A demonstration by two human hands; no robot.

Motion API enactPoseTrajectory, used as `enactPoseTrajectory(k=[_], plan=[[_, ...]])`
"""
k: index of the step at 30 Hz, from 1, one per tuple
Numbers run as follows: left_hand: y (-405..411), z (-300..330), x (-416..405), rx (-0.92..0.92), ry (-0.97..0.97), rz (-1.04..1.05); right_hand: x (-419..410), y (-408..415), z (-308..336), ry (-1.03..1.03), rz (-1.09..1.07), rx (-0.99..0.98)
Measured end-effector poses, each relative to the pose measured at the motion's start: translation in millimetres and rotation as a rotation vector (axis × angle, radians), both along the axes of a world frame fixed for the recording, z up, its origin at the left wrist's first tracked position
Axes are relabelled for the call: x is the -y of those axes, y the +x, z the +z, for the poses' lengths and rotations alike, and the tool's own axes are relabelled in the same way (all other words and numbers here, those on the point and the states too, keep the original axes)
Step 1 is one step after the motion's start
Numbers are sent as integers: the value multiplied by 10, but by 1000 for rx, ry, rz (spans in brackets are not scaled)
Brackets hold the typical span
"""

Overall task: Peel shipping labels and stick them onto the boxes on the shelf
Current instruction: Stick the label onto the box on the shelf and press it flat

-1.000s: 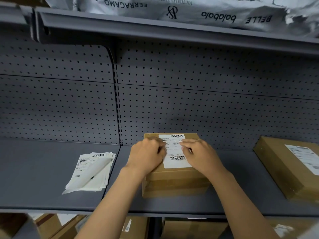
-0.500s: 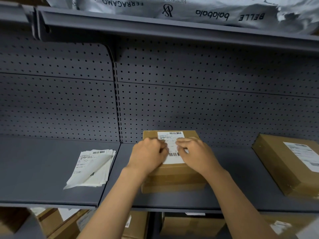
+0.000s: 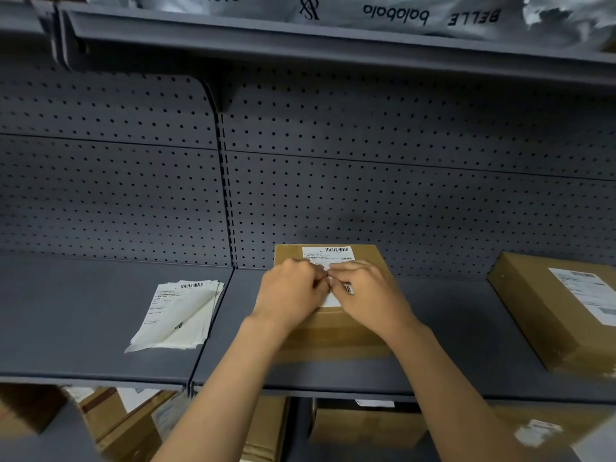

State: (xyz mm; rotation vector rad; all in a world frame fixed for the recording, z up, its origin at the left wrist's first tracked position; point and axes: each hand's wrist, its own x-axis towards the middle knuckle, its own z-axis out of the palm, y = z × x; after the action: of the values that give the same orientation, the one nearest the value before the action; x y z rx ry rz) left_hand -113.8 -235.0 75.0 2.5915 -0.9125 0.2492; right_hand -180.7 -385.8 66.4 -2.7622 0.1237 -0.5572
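A brown cardboard box [image 3: 333, 331] sits at the middle of the grey shelf [image 3: 100, 328] with a white shipping label [image 3: 328, 253] on its top. My left hand [image 3: 290, 290] and my right hand [image 3: 368, 295] lie side by side on the label, fingers curled and pressing down on it, fingertips nearly touching. They hide most of the label's lower half. A stack of white shipping labels [image 3: 181, 315] lies on the shelf to the left of the box, its top sheet partly folded over.
A second brown box [image 3: 546, 315] carrying a label sits at the right end of the shelf. A perforated grey back panel [image 3: 400, 195] rises behind. Printed plastic mailers [image 3: 366, 11] lie on the upper shelf. More cardboard boxes [image 3: 363, 428] fill the shelf below.
Both hands have slid toward the near part of the label and closer together. The camera view has shifted slightly.
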Motion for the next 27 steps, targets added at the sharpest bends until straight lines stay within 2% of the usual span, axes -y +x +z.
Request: enactPoseTrajectory(k=[8, 12, 16, 19, 27], plan=[[47, 16, -117, 17, -2, 76, 318, -213, 87, -14, -163, -18], [-33, 65, -73, 23, 10, 133, 314, -206, 102, -26, -159, -4], [-186, 73, 71, 46, -90, 239, 85, -130, 101, 10, -89, 36], [-220, -24, 177, 70, -195, 228, -44, -56, 48, -22, -109, 20], [-67, -50, -107, -36, -195, 252, 245, -171, -10, 34, -297, 1]])
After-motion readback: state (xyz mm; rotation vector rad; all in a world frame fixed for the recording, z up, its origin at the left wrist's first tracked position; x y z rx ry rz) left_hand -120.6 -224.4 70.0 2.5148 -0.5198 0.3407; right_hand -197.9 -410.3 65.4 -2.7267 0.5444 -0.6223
